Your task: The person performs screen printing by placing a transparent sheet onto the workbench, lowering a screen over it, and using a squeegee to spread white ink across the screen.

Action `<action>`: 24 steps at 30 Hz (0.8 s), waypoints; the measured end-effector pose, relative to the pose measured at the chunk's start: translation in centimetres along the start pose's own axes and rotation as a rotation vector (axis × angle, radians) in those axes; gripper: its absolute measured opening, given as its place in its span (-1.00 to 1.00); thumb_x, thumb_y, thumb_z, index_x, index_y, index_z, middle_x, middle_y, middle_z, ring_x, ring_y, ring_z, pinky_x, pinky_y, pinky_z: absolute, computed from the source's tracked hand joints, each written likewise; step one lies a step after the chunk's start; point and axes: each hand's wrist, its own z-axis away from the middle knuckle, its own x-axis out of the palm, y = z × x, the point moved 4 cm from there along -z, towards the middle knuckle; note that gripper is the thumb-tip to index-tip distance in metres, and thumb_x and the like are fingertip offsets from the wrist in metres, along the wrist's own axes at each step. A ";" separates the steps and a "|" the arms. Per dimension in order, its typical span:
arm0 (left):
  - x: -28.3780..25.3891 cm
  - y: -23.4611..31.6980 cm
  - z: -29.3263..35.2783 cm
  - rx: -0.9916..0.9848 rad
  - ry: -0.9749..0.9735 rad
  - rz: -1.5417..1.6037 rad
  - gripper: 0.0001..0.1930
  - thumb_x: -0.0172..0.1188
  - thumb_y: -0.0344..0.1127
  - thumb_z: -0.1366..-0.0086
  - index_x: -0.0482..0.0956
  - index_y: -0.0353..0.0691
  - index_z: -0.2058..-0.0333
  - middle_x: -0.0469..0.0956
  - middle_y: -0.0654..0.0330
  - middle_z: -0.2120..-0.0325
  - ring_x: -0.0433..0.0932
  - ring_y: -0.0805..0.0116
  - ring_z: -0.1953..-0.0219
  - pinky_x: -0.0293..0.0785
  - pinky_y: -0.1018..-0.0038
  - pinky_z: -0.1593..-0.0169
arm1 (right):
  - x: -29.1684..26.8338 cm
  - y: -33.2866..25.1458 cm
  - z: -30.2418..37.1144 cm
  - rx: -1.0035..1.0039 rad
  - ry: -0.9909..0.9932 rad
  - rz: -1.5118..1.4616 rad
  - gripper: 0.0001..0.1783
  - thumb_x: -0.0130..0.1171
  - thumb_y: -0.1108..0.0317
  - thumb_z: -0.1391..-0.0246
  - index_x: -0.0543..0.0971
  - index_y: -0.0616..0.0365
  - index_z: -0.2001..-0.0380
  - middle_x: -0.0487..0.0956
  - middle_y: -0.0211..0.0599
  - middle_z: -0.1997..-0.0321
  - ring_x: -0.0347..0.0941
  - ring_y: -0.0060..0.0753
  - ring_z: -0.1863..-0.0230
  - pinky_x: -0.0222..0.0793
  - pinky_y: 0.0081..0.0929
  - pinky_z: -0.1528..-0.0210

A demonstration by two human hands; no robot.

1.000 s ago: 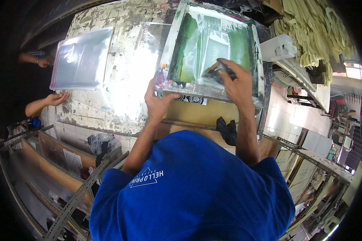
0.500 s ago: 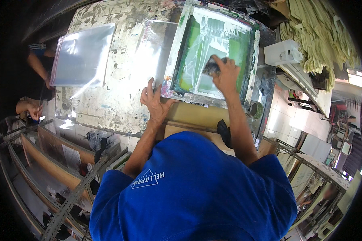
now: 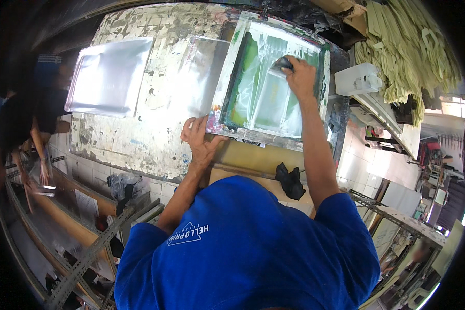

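A screen printing frame [image 3: 226,67] lies on the worktable, its green mesh [image 3: 248,57] streaked with white ink. My right hand [image 3: 300,77] grips a small dark squeegee [image 3: 281,65] on the upper part of the mesh; my fingers partly cover it. At the frame's near left corner is my left hand [image 3: 199,138], thumb along the near edge and fingers bent at the left side, holding that corner. What lies beneath the frame is hidden.
Clear plastic sheets [image 3: 108,77] lie on the stained table [image 3: 163,129], left of another clear sheet [image 3: 204,72]. A white plastic tub [image 3: 357,80] stands at the right. Below the frame hangs a black cloth [image 3: 290,181]. A co-worker [image 3: 28,121] bends over wooden racks [image 3: 82,219] at left.
My right hand has moved the squeegee away from me, up the mesh. My left fingers have curled more at the corner. The co-worker has bent lower, hands now over the racks.
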 end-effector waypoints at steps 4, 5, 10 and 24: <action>0.2 -0.1 0.3 -0.050 0.002 0.113 -0.08 0.59 0.13 0.17 0.56 -0.27 -0.15 0.55 0.13 0.01 0.33 0.15 -0.14 -0.05 0.14 -0.23 | -1.6 -3.1 4.3 -0.012 -0.013 -0.034 -0.63 0.36 0.31 0.03 0.64 -0.14 0.08 0.64 -0.11 0.29 0.56 0.00 0.24 0.31 -0.08 0.15; 0.1 0.0 0.3 -0.061 0.008 0.133 -0.08 0.60 0.11 0.16 0.55 -0.28 -0.16 0.56 0.13 0.02 0.33 0.17 -0.13 -0.05 0.16 -0.23 | -2.6 -4.3 5.5 0.002 -0.031 -0.034 -0.63 0.36 0.32 0.04 0.65 -0.13 0.09 0.63 -0.12 0.30 0.56 0.00 0.24 0.31 -0.08 0.15; -2.1 2.6 -1.5 -0.034 0.087 0.171 -0.13 0.62 -0.03 0.14 0.54 -0.32 -0.16 0.56 0.11 0.04 0.33 0.15 -0.12 -0.04 0.15 -0.25 | -9.9 -11.5 10.4 -0.049 -0.041 -0.129 -0.62 0.42 0.29 0.12 0.65 0.01 0.15 0.62 -0.13 0.30 0.52 0.03 0.22 0.33 -0.11 0.17; -3.3 -0.9 -7.3 -0.218 0.217 -0.196 -0.57 0.36 -0.22 -0.24 0.64 -0.32 -0.03 0.48 0.02 -0.19 0.41 0.06 -0.17 0.26 0.05 -0.15 | -22.5 -12.7 -1.7 -0.274 0.451 -0.018 -0.57 0.54 0.00 0.20 0.66 0.08 0.40 0.64 -0.17 0.46 0.59 -0.03 0.40 0.47 -0.15 0.31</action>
